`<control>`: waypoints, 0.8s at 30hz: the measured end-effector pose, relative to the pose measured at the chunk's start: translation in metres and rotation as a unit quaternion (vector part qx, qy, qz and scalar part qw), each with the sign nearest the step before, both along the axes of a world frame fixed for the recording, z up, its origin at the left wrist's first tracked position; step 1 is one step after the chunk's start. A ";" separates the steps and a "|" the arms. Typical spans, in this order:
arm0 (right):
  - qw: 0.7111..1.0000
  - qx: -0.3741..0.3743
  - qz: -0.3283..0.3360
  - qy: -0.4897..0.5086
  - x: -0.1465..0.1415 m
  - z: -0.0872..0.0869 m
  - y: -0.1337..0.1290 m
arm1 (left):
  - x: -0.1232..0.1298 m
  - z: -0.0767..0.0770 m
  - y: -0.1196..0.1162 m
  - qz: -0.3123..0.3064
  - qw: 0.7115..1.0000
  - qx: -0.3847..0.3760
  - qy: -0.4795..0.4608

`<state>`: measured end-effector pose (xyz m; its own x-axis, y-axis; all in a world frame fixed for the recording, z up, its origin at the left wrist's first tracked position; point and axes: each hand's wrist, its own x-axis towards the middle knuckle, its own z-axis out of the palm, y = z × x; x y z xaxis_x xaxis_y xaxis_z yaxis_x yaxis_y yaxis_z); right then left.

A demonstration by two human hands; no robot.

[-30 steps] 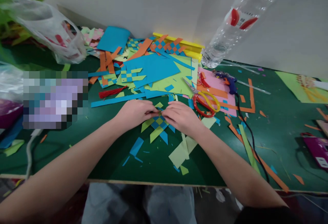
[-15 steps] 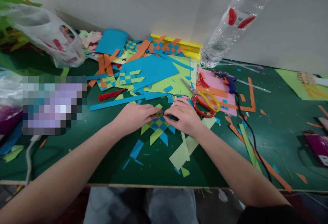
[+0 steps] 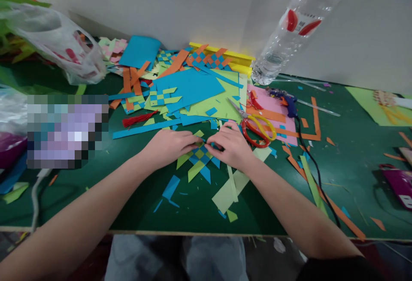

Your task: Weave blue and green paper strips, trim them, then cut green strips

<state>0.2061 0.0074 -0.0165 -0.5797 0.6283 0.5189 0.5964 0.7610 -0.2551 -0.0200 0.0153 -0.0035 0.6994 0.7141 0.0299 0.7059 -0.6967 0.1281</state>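
Two hands at a woven paper piece [image 3: 200,156], mid-desk

The green desk [image 3: 354,156] runs across the whole view, its front edge just beyond the person's knees and its rear edge along a pale wall. At the rear edge, a clear bottle [image 3: 289,40] stands right of the middle, while a white plastic bag [image 3: 61,40] slumps toward the left. Between them, nearer the rear edge than the front, a blue sheet [image 3: 189,88] overlaps a yellow-green one [image 3: 230,84].

The left hand [image 3: 172,146] and right hand [image 3: 233,146] come in over the front edge, fingertips nearly meeting. The left is curled, thumb and fingers pinched on the far part of the weave. The right is drawn in likewise, thumb and fingertip closed on it from the other side; the exact strips they grip are hidden.

Scissors [image 3: 257,128] with red and yellow handles lie just beyond the right hand, blades toward the rear edge. The blue and yellow-green piece lies flat beneath the fingers, halfway between front and rear edges, pointed strip ends spread. A red tassel [image 3: 140,119] rests beyond the left hand. Nearer the front edge sits a small blue scrap [image 3: 171,187].
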 end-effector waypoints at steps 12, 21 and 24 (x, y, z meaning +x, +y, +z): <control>0.999 0.003 -0.034 0.033 0.001 -0.004 -0.001 | -0.004 -0.006 0.005 -0.009 0.992 0.015 -0.123; 0.999 -0.005 -0.044 0.025 0.000 -0.004 -0.001 | -0.003 -0.009 0.007 -0.035 0.995 0.018 -0.092; 0.998 -0.011 -0.049 0.022 0.001 -0.005 0.000 | -0.003 -0.009 0.007 -0.040 0.995 0.010 -0.094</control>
<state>0.2067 0.0069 -0.0216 -0.4913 0.6922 0.5286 0.6557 0.6935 -0.2987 -0.0233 0.0225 -0.0123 0.7351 0.6536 0.1801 0.6122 -0.7541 0.2378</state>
